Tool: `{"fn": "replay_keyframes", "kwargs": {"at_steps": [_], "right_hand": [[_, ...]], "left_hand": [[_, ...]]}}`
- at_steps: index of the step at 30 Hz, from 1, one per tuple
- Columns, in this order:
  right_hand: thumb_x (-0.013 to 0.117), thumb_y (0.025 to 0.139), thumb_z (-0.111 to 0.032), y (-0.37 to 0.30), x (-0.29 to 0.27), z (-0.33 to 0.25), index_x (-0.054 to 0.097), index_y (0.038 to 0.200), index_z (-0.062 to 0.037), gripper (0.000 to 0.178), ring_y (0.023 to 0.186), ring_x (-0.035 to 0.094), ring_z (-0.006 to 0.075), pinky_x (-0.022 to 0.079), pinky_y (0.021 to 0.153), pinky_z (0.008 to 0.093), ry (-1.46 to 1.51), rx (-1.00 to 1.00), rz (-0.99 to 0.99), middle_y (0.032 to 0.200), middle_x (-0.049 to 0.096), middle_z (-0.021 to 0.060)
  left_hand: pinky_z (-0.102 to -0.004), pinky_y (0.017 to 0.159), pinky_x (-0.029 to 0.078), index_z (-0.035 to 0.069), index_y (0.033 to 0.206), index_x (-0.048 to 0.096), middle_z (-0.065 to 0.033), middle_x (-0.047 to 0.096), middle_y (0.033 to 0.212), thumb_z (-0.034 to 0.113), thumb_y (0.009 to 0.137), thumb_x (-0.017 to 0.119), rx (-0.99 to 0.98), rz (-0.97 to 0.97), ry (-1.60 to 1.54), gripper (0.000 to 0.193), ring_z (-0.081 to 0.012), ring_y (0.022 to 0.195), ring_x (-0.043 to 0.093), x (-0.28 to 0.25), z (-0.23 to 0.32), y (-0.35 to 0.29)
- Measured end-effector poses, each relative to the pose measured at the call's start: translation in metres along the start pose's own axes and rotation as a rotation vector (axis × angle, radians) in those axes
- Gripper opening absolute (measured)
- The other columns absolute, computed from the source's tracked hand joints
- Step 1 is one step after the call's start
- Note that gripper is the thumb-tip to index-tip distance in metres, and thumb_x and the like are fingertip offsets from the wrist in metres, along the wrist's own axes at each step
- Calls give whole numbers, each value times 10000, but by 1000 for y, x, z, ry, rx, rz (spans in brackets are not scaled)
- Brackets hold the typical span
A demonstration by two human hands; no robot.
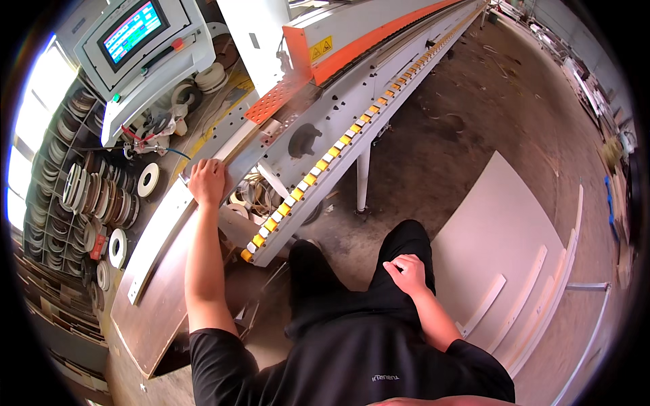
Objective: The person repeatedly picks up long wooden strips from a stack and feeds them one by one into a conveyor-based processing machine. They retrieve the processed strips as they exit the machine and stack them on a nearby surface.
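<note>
My left hand (206,181) is closed, fingers curled over the near end of a narrow board (238,143) at the machine's infeed; its palm side is hidden. The board runs up toward an orange perforated guard (276,96) on a long edge-banding machine (379,42). Below that hand, a long white strip with small holes (157,245) lies along a brown tabletop (145,331). My right hand (408,273) rests on my right thigh, loosely closed, with nothing visible in it.
A row of yellow and white rollers (310,179) lines the machine's rail. A control panel with a lit screen (134,32) stands upper left, above racks of edge-banding rolls (101,193). To my right are a large pale panel (497,230) and several narrow strips (518,298).
</note>
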State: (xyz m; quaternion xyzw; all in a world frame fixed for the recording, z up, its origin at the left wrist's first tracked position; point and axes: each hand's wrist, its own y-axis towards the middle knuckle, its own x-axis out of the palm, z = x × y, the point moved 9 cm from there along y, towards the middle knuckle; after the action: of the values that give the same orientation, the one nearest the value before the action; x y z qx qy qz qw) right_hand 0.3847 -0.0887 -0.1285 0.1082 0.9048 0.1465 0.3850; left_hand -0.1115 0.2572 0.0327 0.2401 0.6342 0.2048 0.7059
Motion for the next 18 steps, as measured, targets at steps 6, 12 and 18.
{"fn": "replay_keyframes", "kwargs": {"at_steps": [6, 12, 18], "right_hand": [[841, 968, -255, 1, 1, 0, 768, 776, -66, 279, 767, 751, 289, 557, 791, 406, -8, 18, -15, 798, 773, 68], [832, 975, -252, 2, 0, -3, 782, 795, -65, 265, 777, 758, 289, 556, 803, 403, -11, 22, -24, 819, 788, 66], [836, 969, -252, 2, 1, -2, 785, 797, -74, 253, 785, 758, 293, 560, 803, 405, -19, 29, -28, 822, 789, 64]], "left_hand": [[-433, 945, 588, 176, 1040, 849, -3, 792, 1101, 346, 997, 772, 9, 28, -16, 192, -284, 1124, 729, -2, -2, 0], [-442, 913, 606, 189, 1034, 841, 5, 788, 1101, 345, 992, 761, 15, 38, -20, 180, -280, 1120, 732, -3, -1, -1], [-446, 939, 594, 170, 1047, 843, -12, 793, 1115, 335, 981, 789, 7, 33, -58, 185, -296, 1124, 732, -6, 0, 0]]}}
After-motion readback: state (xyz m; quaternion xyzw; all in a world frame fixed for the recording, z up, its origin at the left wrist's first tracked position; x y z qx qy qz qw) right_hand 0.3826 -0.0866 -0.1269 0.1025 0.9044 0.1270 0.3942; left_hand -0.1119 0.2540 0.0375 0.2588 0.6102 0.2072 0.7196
